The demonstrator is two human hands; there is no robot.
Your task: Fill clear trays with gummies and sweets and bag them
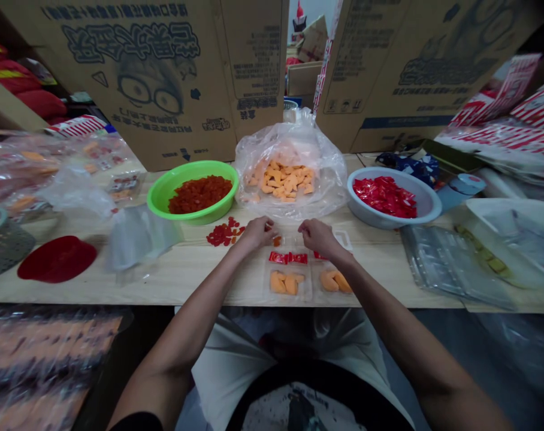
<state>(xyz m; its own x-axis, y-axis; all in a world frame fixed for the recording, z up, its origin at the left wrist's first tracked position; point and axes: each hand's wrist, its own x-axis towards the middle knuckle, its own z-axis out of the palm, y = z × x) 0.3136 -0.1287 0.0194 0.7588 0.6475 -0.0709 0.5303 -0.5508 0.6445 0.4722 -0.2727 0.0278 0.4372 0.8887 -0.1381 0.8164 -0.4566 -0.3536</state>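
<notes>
Since the small dried-fruit piece [277, 240] on the desk [200, 281] between the curled left hand [257, 234] and right hand [319, 237] looks light, soft and tacky, it wants a fingertip pinch, though the fingers hide whether either hand pinches anything.

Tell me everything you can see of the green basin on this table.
The green basin is round and bright green, plastic by its look, with a wide rim and sloping sides. It stands upright on the pale wooden table, holding a mound of small diced red-orange pieces. Its right rim meets the clear plastic bag of orange pieces. A loose pile of red pieces lies on the table in front, and the left hand is nearby, not touching it.
</notes>
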